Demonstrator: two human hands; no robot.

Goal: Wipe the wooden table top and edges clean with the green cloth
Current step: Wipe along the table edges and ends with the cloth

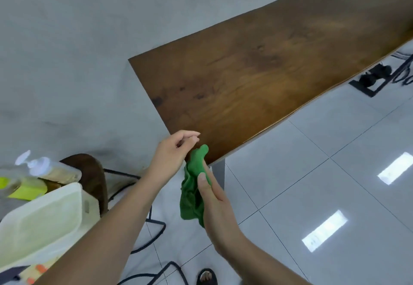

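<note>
The long wooden table (268,65) runs from the near corner at centre to the upper right, its top bare. A crumpled green cloth (193,186) hangs just below and in front of the table's near corner. My right hand (218,202) grips the cloth from the right side, thumb pressed on it. My left hand (175,153) hovers just above and left of the cloth's top end, fingers loosely curled with the tips pinched together, holding nothing that I can see.
At the lower left stands a white plastic tub (42,224) with a pump bottle (38,165) and a yellow-green bottle (24,189) behind it, beside a dark wooden stool (91,177). Black cables (154,235) lie on the white tiled floor. A grey wall lies behind the table.
</note>
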